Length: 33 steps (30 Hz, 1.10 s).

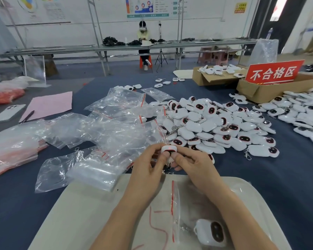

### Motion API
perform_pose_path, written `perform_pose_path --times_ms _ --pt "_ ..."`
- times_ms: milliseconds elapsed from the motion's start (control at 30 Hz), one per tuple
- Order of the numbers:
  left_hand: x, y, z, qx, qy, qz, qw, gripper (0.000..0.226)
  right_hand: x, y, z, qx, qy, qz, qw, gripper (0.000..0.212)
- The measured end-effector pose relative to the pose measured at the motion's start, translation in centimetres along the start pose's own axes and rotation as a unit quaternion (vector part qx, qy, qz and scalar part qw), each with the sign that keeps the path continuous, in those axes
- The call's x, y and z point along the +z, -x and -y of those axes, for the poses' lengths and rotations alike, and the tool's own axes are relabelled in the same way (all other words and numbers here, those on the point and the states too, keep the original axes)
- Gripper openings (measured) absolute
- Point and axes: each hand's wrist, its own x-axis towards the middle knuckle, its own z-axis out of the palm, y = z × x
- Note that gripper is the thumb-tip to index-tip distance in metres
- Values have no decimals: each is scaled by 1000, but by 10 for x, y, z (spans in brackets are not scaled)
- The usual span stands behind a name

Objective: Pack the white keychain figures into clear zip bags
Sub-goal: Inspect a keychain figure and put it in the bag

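Note:
My left hand (146,165) and my right hand (190,163) together pinch one white keychain figure (168,148) with a dark face, held above the table's middle; its metal chain hangs below the fingers. A big heap of the same white figures (215,123) lies just behind and to the right. Loose clear zip bags (105,127) with red seal lines spread across the left. On the pale tray (83,213) in front of me lies a clear zip bag (175,210) and a bagged white figure (210,232).
Two cardboard boxes (213,78) with more figures and a red sign (274,72) stand at the back right. A phone (9,112), a pen and pink paper (49,105) lie at the left. Another person sits at a far bench.

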Motion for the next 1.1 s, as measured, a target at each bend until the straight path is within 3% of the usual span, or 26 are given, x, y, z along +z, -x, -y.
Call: perform_pose_path --times_ms 367,667,1100 --pt "0 1 -1 8 13 19 1000 20 0 2 6 29 21 -33 999 28" --pt "0 1 -2 4 -1 28 1000 22 -1 3 8 32 23 -40 998 29" --pt "0 4 -8 -26 75 34 996 41 -2 2 1 22 3 -24 999 23"
